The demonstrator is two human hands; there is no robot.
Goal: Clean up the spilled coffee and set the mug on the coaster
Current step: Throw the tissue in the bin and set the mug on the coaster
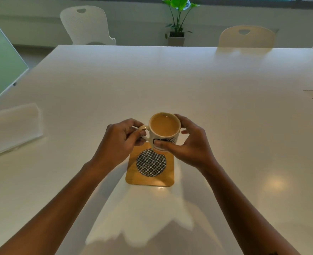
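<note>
White table (225, 107); mug (164, 131) hides coaster's (150, 173) far edge.

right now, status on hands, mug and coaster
Left hand on the handle, right hand round the mug. Mug full, over the far edge of the coaster, not centred. Coaster top bare, no spill in sight.

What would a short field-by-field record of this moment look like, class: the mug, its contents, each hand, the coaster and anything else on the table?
mug: held over the far edge of the coaster, upright
contents: light brown coffee, nearly full
left hand: fingers at the handle
right hand: wrapped round the mug's side
coaster: square, wooden, round woven inset, mostly uncovered
table: white; no spill visible
napkin stack: far left, untouched
</note>
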